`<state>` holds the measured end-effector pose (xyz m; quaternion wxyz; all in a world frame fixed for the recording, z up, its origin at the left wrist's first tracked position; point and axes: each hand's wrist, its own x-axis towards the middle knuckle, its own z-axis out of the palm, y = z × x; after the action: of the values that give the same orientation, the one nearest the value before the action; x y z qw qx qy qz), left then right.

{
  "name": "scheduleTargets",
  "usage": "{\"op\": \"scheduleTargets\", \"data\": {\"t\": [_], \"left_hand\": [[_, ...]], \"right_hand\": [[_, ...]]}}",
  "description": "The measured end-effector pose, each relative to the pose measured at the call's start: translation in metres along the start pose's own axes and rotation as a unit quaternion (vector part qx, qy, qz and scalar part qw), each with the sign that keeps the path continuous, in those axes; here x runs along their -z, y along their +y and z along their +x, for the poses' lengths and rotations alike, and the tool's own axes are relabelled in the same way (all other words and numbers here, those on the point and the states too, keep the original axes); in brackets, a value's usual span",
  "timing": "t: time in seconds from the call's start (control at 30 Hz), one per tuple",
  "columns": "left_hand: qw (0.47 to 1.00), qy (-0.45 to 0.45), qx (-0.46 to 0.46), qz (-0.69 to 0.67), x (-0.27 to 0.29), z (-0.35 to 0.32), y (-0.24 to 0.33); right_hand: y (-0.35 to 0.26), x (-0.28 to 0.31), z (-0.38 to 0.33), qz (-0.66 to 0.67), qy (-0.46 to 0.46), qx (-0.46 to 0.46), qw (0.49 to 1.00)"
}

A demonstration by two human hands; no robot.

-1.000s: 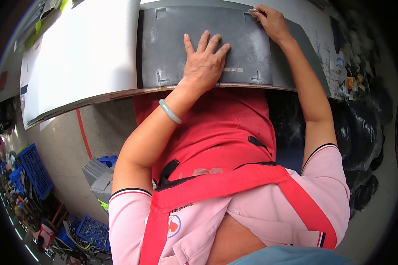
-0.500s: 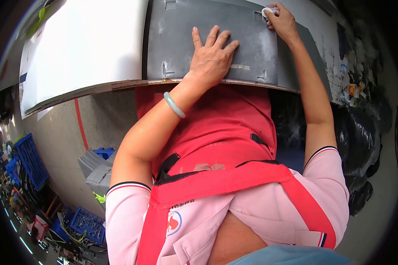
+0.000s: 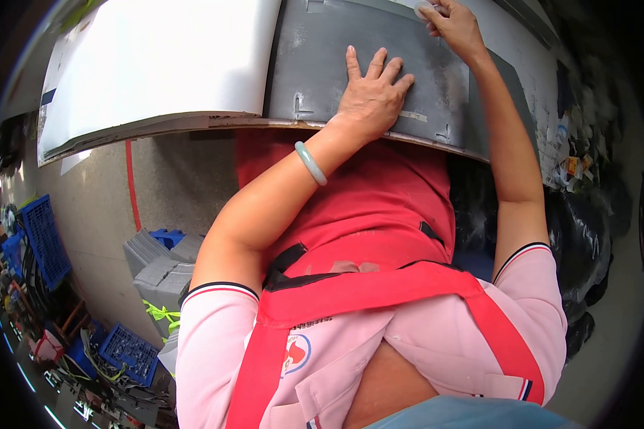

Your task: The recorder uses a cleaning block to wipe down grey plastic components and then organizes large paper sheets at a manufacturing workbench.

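My left hand [image 3: 374,96] lies flat with fingers spread on a dark grey panel [image 3: 322,64], which has corner marks and pale scuffs. Up at the far right of that panel, my right hand [image 3: 456,30] pinches a small white rounded thing [image 3: 423,9], whose exact kind I cannot make out. A pale strip of tape [image 3: 413,116] sticks to the panel near its front edge, just right of my left hand.
Large white sheets [image 3: 164,64] lie to the left of the panel on the worktable. Black plastic bags [image 3: 576,229] stand at the right. On the floor at left are blue crates [image 3: 44,239] and a stack of grey pieces [image 3: 161,275].
The white rounded thing has moved with my right hand toward the far edge. My left hand still rests on the panel, while the whole view has shifted somewhat.
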<state>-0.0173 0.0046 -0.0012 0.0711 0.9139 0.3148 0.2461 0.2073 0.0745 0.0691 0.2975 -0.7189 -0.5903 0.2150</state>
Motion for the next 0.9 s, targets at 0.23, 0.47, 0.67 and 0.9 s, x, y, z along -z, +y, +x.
{"op": "scheduleTargets", "data": {"t": [0.23,0.47,0.67,0.9], "left_hand": [[1.000,0.010,-0.004,-0.029,-0.004,0.003,0.003],[0.999,0.000,-0.005,-0.044,-0.004,0.003,0.003],[0.999,0.011,-0.006,-0.037,-0.004,0.003,0.000],[0.999,-0.010,-0.004,-0.034,-0.002,0.002,0.002]], "right_hand": [[-0.072,-0.090,0.032,-0.081,-0.031,0.202,0.976],[-0.086,-0.115,0.054,-0.158,-0.042,0.235,0.958],[-0.096,-0.119,0.066,-0.262,-0.080,0.192,0.942],[-0.101,-0.113,0.047,0.074,-0.099,-0.036,0.992]]}}
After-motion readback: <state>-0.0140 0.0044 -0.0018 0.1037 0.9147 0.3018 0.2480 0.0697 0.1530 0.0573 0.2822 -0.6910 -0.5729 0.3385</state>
